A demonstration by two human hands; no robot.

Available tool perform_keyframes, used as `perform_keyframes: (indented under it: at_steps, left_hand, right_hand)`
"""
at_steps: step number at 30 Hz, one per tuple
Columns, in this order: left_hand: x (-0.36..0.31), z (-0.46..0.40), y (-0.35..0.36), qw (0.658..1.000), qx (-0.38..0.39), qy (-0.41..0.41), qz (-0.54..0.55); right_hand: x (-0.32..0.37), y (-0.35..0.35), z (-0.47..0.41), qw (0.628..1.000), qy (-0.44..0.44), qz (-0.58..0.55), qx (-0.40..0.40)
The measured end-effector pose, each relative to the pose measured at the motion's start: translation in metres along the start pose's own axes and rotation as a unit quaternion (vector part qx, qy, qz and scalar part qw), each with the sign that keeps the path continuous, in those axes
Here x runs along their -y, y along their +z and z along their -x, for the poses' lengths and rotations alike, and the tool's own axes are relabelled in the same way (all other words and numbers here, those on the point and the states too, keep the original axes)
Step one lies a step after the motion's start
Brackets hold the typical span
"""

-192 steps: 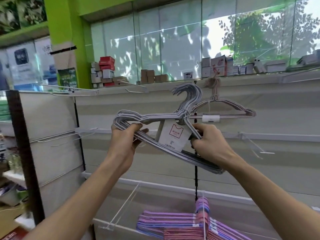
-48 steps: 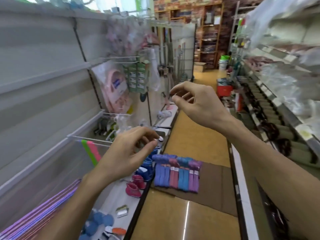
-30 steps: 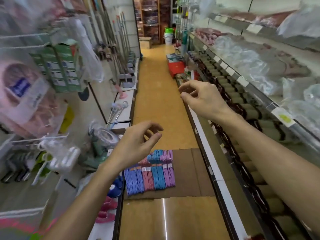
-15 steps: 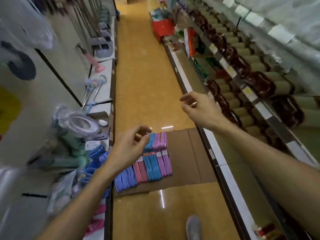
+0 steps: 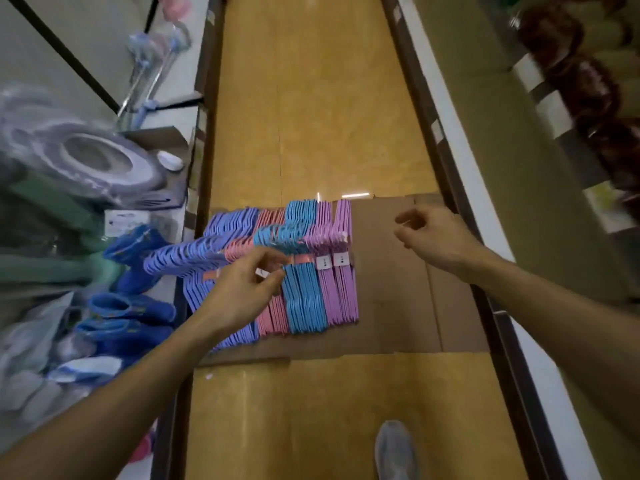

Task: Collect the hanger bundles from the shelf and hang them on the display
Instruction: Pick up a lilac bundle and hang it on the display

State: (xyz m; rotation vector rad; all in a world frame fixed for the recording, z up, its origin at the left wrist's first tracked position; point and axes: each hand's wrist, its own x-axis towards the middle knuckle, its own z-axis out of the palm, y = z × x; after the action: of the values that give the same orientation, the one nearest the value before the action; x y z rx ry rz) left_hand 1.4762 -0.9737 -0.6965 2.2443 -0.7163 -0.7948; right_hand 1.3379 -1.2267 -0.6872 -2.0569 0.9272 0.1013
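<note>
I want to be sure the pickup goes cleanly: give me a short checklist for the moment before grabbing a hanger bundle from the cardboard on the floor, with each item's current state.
1. Left hand free: ok, it holds nothing, fingers loosely curled over the bundles.
2. Right hand free: ok, it holds nothing, hovering over the bare cardboard.
3. Bundles reachable: ok, periwinkle bundle, pink bundle, blue bundle and purple bundles lie side by side on the cardboard.
4. Bundles banded: ok for the purple ones, labelled bands show; the rest cannot tell.
5. Left hand touching a bundle: cannot tell.
6. Footing: ok, the shoe stands off the cardboard.
</note>
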Motion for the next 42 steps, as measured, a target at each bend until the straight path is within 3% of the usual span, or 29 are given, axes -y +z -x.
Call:
perform_keyframes:
  at_steps: [6, 16, 25, 31, 42]
  left_hand:
    - [0.077, -0.068, 0.069, 0.999, -0.002, -0.033, 0.002]
    - [0.17, -0.148, 0.169, 0.99, -0.063, -0.023, 0.122]
    - [0.194, -0.193, 0.203, 0.964, -0.135, 0.007, 0.228]
    - [0.197, -0.204, 0.2, 0.968, -0.138, 0.019, 0.206]
    - [0.187, -0.21, 0.211, 0.967, -0.136, 0.006, 0.216]
  right_hand:
    - [-0.102, 0.094, -0.071, 0.997, 0.048, 0.016, 0.05]
    - [-0.222, 0.222, -0.154, 0.991, 0.089, -0.038, 0.094]
    - [-0.257, 0.302, -0.197, 0.958, 0.087, -0.24, 0.128]
    - [-0.262, 0.333, -0.215, 0.886, 0.095, -0.421, 0.169]
    - [-0.268, 0.323, -0.214, 0.88, 0.081, -0.447, 0.14]
